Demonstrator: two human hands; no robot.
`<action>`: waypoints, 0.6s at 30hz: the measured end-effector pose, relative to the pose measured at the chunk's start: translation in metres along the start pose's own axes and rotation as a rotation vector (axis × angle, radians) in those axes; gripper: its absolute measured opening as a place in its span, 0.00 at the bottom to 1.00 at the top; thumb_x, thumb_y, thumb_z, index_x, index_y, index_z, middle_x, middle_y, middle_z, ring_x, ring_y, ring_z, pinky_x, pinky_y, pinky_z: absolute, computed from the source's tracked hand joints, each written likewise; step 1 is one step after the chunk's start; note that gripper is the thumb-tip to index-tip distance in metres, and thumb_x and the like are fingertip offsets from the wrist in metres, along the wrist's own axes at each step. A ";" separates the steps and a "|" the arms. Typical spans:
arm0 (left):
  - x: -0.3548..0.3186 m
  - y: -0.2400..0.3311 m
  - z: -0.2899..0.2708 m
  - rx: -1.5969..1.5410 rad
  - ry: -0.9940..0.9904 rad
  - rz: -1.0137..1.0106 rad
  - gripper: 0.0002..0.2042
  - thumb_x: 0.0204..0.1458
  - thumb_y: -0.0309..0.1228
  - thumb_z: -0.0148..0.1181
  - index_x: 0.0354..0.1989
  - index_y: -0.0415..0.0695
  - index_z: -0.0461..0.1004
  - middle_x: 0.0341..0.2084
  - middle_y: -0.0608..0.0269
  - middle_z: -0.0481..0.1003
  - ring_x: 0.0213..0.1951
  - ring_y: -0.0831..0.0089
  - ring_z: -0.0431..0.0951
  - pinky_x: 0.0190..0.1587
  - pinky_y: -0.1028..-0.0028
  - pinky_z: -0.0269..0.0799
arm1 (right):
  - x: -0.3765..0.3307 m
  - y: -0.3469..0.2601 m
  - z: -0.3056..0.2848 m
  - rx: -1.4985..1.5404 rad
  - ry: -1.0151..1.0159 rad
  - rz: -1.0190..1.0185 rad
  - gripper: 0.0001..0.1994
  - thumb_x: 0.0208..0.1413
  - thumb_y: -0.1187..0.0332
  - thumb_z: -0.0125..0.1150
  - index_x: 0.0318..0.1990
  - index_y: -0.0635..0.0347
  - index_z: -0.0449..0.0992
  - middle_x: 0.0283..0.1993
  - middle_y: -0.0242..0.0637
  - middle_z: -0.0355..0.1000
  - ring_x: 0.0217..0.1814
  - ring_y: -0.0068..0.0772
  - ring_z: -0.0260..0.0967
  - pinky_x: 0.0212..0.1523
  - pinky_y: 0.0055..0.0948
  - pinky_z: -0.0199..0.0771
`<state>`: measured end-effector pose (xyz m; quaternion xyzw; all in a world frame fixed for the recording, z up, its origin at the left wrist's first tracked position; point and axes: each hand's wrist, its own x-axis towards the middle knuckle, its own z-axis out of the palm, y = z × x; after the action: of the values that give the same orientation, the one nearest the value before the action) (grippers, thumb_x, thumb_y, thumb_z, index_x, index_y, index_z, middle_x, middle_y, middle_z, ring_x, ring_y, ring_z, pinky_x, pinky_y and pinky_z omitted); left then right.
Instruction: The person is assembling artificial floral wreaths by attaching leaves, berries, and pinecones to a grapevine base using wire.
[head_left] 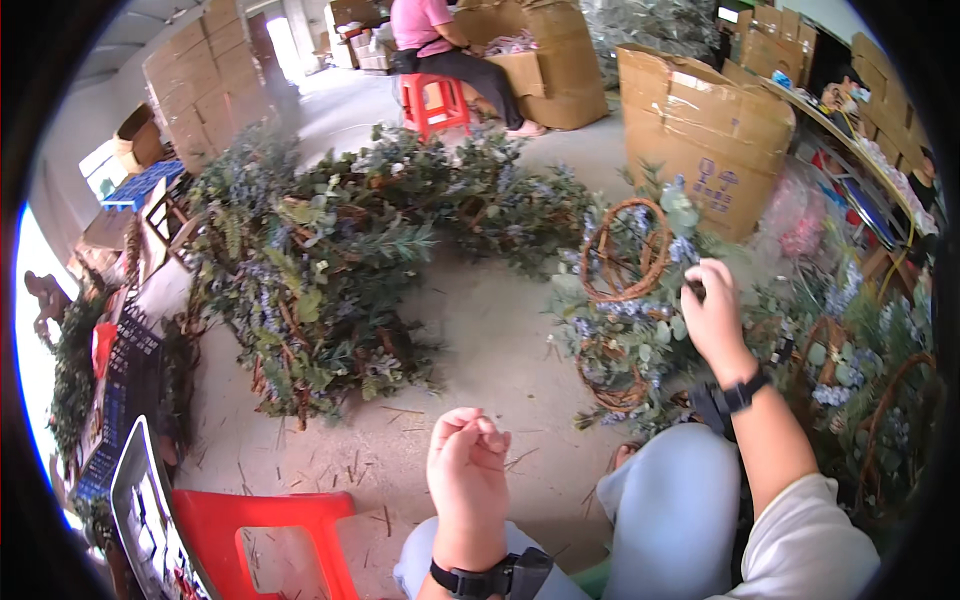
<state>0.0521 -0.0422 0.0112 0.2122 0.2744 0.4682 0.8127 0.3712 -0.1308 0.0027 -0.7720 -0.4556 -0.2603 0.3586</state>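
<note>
My left hand [466, 472] is raised over my lap, fingers curled together in a pinch; whatever they hold, if anything, is too small to name. Farther right, my right hand [714, 315] is closed, with something small and dark between thumb and fingers that I cannot make out. Just beyond it stands a twig wreath [655, 262] trimmed with green leaves and pale blue flowers. More twig wreaths [838, 350] of the same sort lie to the right of my knee. A large heap of leafy wreaths [300, 270] spreads across the floor at left and ahead.
A red plastic stool [300, 505] and a tray [150, 510] sit at lower left, near a dark blue crate [125, 385]. A big carton [700, 130] stands behind the wreaths. Another person [430, 40] sits on a red stool [433, 105]. A cluttered shelf [850, 135] runs along the right.
</note>
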 end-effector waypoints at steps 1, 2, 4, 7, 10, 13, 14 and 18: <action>0.005 0.000 -0.003 0.017 -0.015 -0.004 0.07 0.48 0.23 0.44 0.34 0.45 0.67 0.23 0.69 0.68 0.24 0.76 0.66 0.35 0.71 0.65 | -0.004 -0.032 -0.005 0.045 -0.014 -0.044 0.08 0.42 0.74 0.58 0.33 0.59 0.70 0.43 0.44 0.65 0.48 0.48 0.62 0.48 0.39 0.62; 0.013 0.000 -0.005 0.081 0.010 0.024 0.06 0.49 0.23 0.44 0.34 0.45 0.68 0.23 0.69 0.68 0.24 0.76 0.66 0.35 0.72 0.66 | -0.007 -0.062 -0.013 0.118 -0.124 -0.144 0.08 0.42 0.74 0.58 0.32 0.58 0.70 0.42 0.43 0.65 0.46 0.47 0.62 0.48 0.39 0.62; 0.040 0.010 -0.012 0.210 -0.014 0.056 0.06 0.50 0.24 0.45 0.33 0.45 0.68 0.24 0.69 0.69 0.25 0.76 0.67 0.35 0.73 0.65 | -0.010 -0.115 -0.022 0.245 -0.369 -0.412 0.07 0.42 0.71 0.58 0.31 0.58 0.69 0.39 0.41 0.65 0.42 0.45 0.63 0.45 0.39 0.62; 0.096 0.026 -0.020 0.504 -0.043 -0.104 0.05 0.51 0.26 0.47 0.34 0.45 0.70 0.27 0.68 0.72 0.30 0.78 0.70 0.35 0.77 0.64 | -0.026 -0.152 -0.040 0.277 -0.874 -0.703 0.11 0.43 0.61 0.59 0.30 0.57 0.71 0.32 0.38 0.66 0.35 0.41 0.66 0.36 0.39 0.65; 0.154 0.041 -0.070 0.811 0.107 0.033 0.08 0.49 0.28 0.50 0.38 0.47 0.72 0.30 0.68 0.74 0.33 0.78 0.71 0.33 0.77 0.63 | -0.085 -0.170 -0.040 0.366 -1.165 -0.713 0.11 0.45 0.58 0.57 0.27 0.57 0.70 0.26 0.37 0.66 0.29 0.42 0.67 0.30 0.39 0.65; 0.195 0.071 -0.117 0.794 0.366 0.025 0.10 0.47 0.27 0.52 0.39 0.46 0.71 0.31 0.67 0.74 0.30 0.77 0.71 0.28 0.78 0.62 | -0.124 -0.184 -0.051 0.460 -1.331 -0.725 0.09 0.41 0.62 0.57 0.26 0.57 0.74 0.27 0.42 0.72 0.33 0.44 0.72 0.33 0.39 0.71; 0.208 0.084 -0.133 0.797 0.420 0.050 0.11 0.46 0.26 0.52 0.40 0.46 0.71 0.31 0.65 0.73 0.29 0.77 0.70 0.25 0.78 0.62 | -0.132 -0.184 -0.047 0.467 -1.325 -0.721 0.09 0.41 0.62 0.57 0.26 0.57 0.74 0.27 0.42 0.72 0.33 0.44 0.72 0.33 0.39 0.71; 0.257 0.147 -0.211 1.134 0.601 0.319 0.16 0.44 0.25 0.52 0.45 0.39 0.68 0.33 0.59 0.72 0.31 0.74 0.70 0.29 0.76 0.65 | -0.150 -0.161 -0.029 0.628 -1.463 -0.688 0.10 0.43 0.61 0.57 0.26 0.58 0.74 0.26 0.44 0.71 0.32 0.43 0.71 0.34 0.41 0.70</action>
<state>-0.0729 0.2714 -0.1246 0.5053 0.6584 0.4049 0.3838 0.1584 -0.1783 -0.0385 -0.4299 -0.8309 0.3457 0.0733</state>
